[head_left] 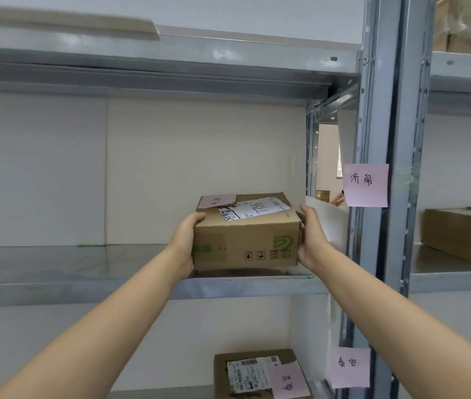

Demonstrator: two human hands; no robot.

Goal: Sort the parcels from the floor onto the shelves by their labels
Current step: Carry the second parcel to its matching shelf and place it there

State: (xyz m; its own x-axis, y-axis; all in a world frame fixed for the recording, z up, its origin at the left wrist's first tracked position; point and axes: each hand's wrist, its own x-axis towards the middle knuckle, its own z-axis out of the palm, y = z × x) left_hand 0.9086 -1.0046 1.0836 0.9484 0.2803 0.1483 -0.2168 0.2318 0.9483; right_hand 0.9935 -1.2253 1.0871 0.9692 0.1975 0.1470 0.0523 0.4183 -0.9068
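Shelf (pixel 142 272): parcel (pixel 245 240) upright, broadside.

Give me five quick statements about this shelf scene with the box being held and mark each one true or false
1. Both hands hold the cardboard box, the left hand on one side and the right hand on the other. True.
2. The box is on the bottom shelf next to another parcel. False: it is at the front edge of the middle shelf, and the other parcel lies on the shelf below.
3. A pink note is stuck on top of the held box. True.
4. The pink notes on the shelf post are blank. False: the upper note and the lower note both carry handwriting.
5. The parcel below has no label. False: it bears a printed label and a pink note.
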